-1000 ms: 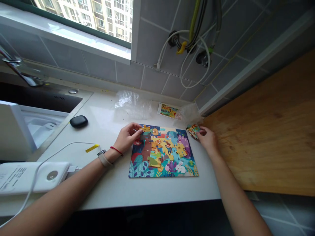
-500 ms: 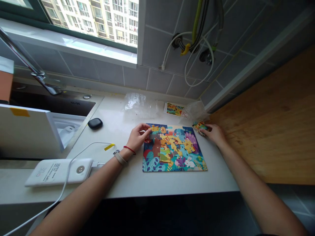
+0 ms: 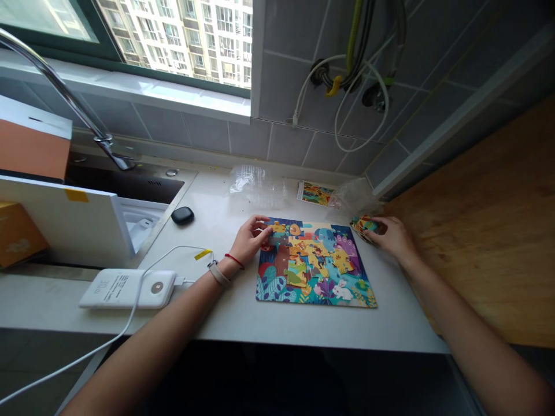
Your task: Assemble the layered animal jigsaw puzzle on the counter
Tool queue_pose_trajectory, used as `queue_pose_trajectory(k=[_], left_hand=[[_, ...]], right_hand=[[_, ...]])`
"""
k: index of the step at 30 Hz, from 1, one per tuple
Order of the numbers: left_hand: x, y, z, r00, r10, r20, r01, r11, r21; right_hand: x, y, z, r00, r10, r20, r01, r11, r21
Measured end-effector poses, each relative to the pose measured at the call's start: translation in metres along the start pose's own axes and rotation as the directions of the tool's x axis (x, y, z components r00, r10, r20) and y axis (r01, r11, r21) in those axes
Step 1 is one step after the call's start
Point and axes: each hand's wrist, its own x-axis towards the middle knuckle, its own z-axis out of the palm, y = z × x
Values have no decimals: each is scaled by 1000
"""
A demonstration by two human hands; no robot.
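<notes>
Right of my left hand (image 3: 252, 238) lies the puzzle (image 3: 333, 269). That hand's thumb and finger are close together at a yellow piece (image 3: 278, 227); whether they grip it, I cannot tell. My right hand (image 3: 395, 237) pinches some loose pieces (image 3: 361, 224) at its fingertips.

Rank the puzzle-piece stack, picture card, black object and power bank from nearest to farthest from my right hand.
1. Puzzle-piece stack: touching your right hand
2. Picture card: back left
3. Black object: farther left
4. Power bank: farthest left
</notes>
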Motion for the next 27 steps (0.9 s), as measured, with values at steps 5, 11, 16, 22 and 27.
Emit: queue_pose_trajectory(k=[5,11,16,22,27], left_hand=[[-2,-1,2,1000,17,-5,-17,999,29],[-2,-3,-5,996,40,81,-57,973,222],[-4,6,-11,957,165,238,-271,803,530],[-2,10,-18,952,121,280,-272,751,602],[0,12,-23,940,88,329,-284,735,616]], right_hand=[[-35,-70,3,991,-129,39,106,927,360],[-75,-187,40,672,-732,111,549,593,589],[-85,-209,76,581,-814,-7,693,490,528],[-87,-199,85,750,-659,-51,572,608,551],[-88,-198,82,721,-692,-8,583,601,546]])
